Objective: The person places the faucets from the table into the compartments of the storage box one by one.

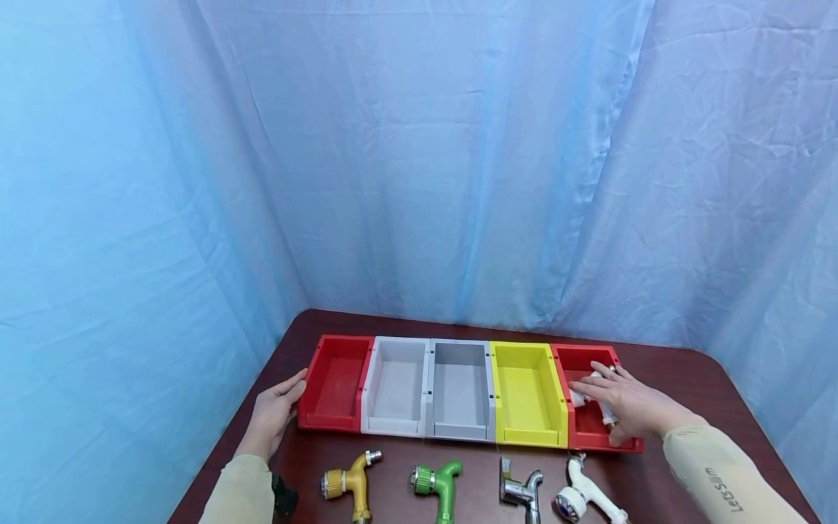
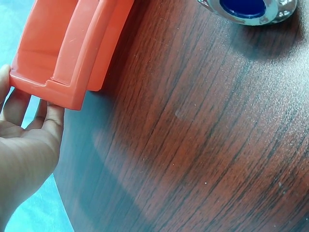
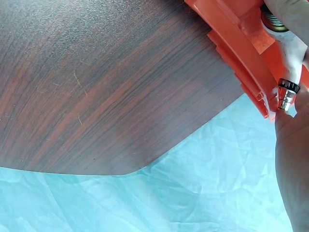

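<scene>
My left hand (image 1: 270, 411) is at the outer side of the red bin (image 1: 337, 386) at the row's left end. In the left wrist view its fingertips (image 2: 55, 113) touch that bin's side wall. At the opposite end, my right hand (image 1: 631, 400) reaches into another red bin (image 1: 605, 442) and holds a white faucet (image 3: 292, 53) there. The faucet lies partly beneath the fingers, with its threaded end and metal nozzle showing in the right wrist view. Most of its handle is covered by the hand.
Between the red bins stand a white bin (image 1: 396, 426), a grey bin (image 1: 460, 429) and a yellow bin (image 1: 530, 435). In front lie a yellow faucet (image 1: 356, 484), a green faucet (image 1: 445, 487), a chrome faucet (image 1: 520, 493) and another white faucet (image 1: 585, 484). Blue curtains (image 1: 419, 160) surround the table.
</scene>
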Tool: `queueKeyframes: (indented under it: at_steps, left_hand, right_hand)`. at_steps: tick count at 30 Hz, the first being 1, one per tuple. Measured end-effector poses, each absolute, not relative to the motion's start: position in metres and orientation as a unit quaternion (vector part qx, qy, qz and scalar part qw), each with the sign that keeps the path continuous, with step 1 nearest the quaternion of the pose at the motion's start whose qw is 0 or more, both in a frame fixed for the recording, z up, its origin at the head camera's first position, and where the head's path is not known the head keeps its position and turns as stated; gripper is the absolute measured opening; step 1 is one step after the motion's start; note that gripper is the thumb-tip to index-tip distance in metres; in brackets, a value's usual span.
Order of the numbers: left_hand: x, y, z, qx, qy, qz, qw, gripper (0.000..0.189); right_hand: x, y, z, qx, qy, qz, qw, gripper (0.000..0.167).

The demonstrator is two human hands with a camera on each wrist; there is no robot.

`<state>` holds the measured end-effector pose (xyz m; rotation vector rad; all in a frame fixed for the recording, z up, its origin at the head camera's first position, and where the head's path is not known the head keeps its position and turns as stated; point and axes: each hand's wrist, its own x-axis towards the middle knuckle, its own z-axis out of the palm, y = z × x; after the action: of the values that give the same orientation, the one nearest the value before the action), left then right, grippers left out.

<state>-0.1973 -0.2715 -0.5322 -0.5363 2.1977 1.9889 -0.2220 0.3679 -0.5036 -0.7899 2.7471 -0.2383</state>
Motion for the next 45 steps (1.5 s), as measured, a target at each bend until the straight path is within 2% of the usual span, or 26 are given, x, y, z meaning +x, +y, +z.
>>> queueKeyframes:
  at_steps: [45]
  left_hand:
    - [-0.1975, -0.2718, -0.5305, -0.175, 0.731, 0.656, 0.062, 0.052]
  right_hand:
    - [-0.2215, 0.3665, -0.5028, -0.257, 0.95, -0.09, 0.154, 0.095]
